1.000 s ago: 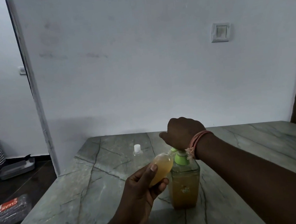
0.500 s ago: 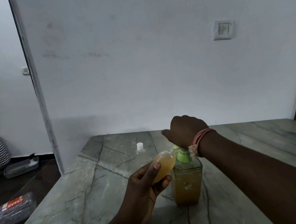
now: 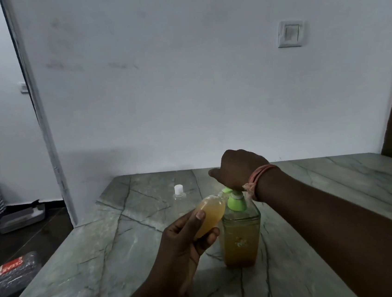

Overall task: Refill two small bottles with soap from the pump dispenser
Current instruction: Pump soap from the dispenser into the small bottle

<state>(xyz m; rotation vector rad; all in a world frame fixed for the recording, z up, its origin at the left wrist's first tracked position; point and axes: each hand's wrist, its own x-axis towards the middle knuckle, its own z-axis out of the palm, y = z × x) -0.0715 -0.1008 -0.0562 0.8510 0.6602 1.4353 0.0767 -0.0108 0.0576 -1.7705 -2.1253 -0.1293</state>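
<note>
Near table centre a pump dispenser (image 3: 240, 235) is seen upright: clear squared body, amber soap filling most of it, lime-green collar and pump head. Right hand (image 3: 239, 169) is set on top of the pump head, grip clenched over it; a pink band (image 3: 261, 176) is worn at the wrist. At 9 o'clock of the dispenser, touching its spout, a small bottle (image 3: 210, 213) is held tilted, neck up toward the nozzle, by the left hand (image 3: 186, 241); grip is wrapped round the lower body, thumb across the front. Bottle is clear, rounded, filled with cloudy amber soap almost to the shoulder. At 11 o'clock, well behind, a second small bottle (image 3: 179, 194) is noted standing, transparent, white-capped, contents not discernible. Table (image 3: 92, 256) surface is grey-green veined stone.
</note>
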